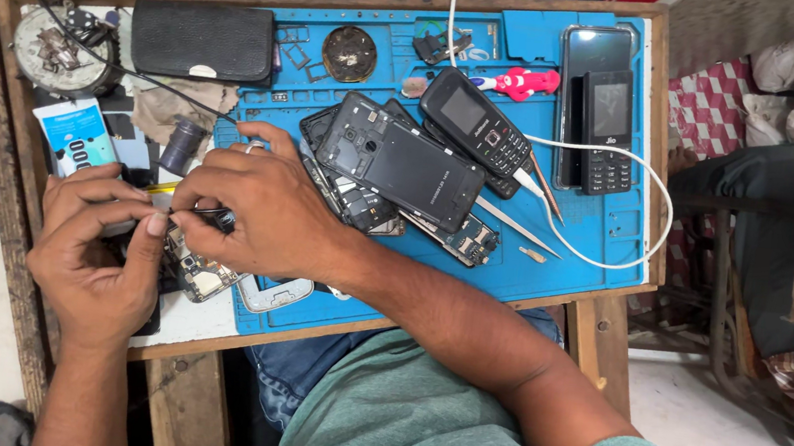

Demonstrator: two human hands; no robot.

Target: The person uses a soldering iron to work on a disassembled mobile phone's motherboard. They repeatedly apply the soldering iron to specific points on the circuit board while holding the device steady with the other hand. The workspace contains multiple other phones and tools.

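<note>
While the opened phone body with its bare circuit board [198, 274] lay at the near left edge of the blue rubber work mat [601, 245], the left hand [99, 256] clasped it from the left. The right hand [256, 203] pinched a thin metal tool [204, 212] just above it. A stack of black dismantled phones [401, 169] lay near, to the right.

The work mat [601, 245] is bright blue, and the table [208, 336] under it has a brown wooden edge. The pouch [202, 40] is black. The opened phones [401, 166] are black and dark grey, and the keypad phone [476, 123] is black with a grey screen. The cable [651, 196] is white. The small tool [520, 83] is pink. The tube [77, 135] is white and light blue. The shirt sleeve [415, 422] is grey-green, and the cloth [705, 103] at the right has red and white checks.
</note>
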